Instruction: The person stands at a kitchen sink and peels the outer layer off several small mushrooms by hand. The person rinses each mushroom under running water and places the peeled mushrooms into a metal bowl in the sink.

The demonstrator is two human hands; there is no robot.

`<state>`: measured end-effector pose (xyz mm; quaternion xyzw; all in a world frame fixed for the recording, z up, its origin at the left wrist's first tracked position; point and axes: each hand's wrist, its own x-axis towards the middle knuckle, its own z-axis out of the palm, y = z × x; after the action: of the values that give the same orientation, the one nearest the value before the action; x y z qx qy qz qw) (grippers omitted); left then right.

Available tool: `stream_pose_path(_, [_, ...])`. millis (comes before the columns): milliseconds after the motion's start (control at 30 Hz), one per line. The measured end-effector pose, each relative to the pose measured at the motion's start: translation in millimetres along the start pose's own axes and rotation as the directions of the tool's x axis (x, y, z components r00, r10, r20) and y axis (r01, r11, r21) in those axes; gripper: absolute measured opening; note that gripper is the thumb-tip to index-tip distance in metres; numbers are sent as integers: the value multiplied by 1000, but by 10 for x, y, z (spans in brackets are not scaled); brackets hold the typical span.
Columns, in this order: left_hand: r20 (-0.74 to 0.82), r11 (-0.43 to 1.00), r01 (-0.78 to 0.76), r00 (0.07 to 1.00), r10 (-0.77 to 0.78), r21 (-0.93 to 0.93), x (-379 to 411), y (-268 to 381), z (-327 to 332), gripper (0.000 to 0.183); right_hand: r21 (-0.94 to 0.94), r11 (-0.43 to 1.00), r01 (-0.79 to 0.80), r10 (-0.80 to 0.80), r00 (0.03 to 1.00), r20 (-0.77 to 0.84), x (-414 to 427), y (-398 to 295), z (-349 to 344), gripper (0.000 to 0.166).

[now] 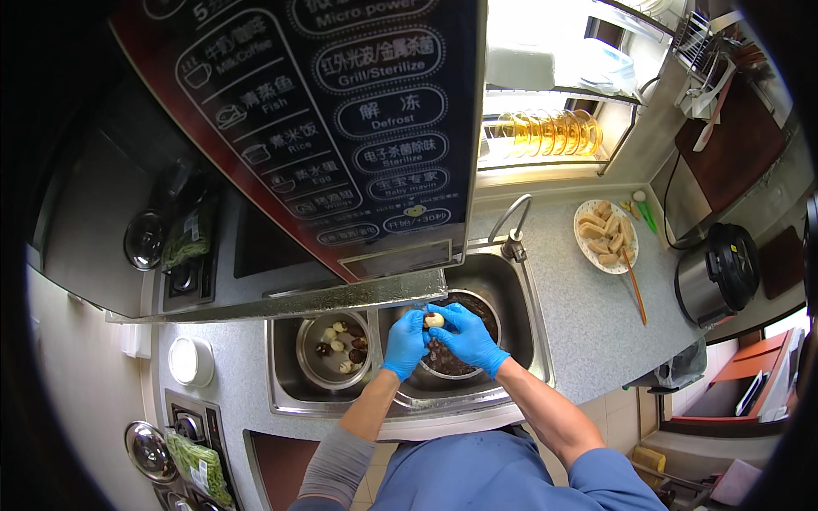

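Observation:
Both hands wear blue gloves and meet over the right basin of a steel double sink [540, 332]. Between my left hand [407, 343] and my right hand [468, 337] is a pale round item [434, 320] with a dark patch, possibly a partly peeled water chestnut; the fingers of both hands touch it. Below them a round bowl [489, 306] holds dark water with brown bits. A steel bowl [305, 367] in the left basin contains several similar pieces, some pale and some dark brown.
A microwave oven [383, 128] with a printed panel hangs close above the sink. Behind the right basin rises the faucet [513, 246]. Rightward are a plate of light brown pieces [578, 239], orange chopsticks [636, 294] and an electric cooker [709, 274]. A white container [191, 361] stands left, above a gas stove [204, 415].

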<state>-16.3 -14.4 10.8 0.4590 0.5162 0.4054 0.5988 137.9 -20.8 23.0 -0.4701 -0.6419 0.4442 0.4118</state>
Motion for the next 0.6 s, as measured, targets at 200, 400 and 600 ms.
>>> stream_pose_path(200, [55, 974, -9, 998, -4, 224, 70, 191, -90, 32, -3, 1000, 5, -5, 999, 33, 182, -29, 32, 36])
stream_pose_path(400, [9, 996, 54, 998, -55, 70, 148, 166, -86, 33, -167, 964, 207, -211, 977, -7, 244, -14, 20, 38])
stream_pose_path(600, [-178, 999, 47, 983, -49, -14, 132, -61, 45, 27, -188, 973, 134, -130, 991, 29, 135, -80, 18, 34])
